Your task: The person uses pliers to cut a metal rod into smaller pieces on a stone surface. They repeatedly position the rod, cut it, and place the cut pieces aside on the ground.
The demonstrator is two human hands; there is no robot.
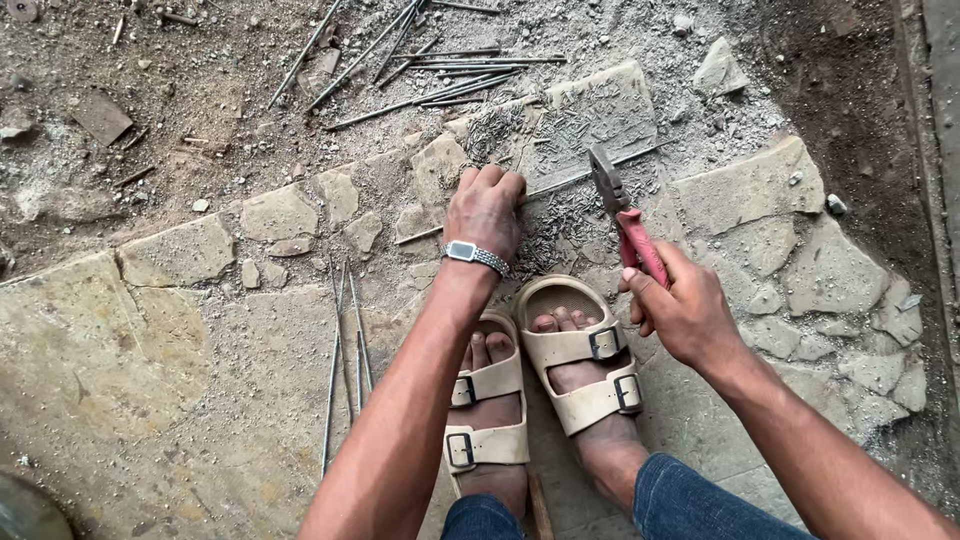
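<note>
My left hand (486, 208), with a metal wristwatch (474, 256) on the wrist, is closed on a long thin metal wire (565, 182) and presses it onto a cracked stone slab (600, 110). My right hand (680, 305) grips red-handled pliers (625, 220); their grey jaws point up at the wire, just right of my left hand. Small cut bits of wire (560, 225) lie in a pile between the two hands. My feet, in beige buckled sandals (575, 350), rest just below the pile.
Several long straight wires (430, 70) lie on the dusty ground at the top. A few more wires (345, 350) lie on the broken slabs at my left. Loose stone pieces (720, 70) and rubble are scattered about. A raised edge (935, 150) runs down the right side.
</note>
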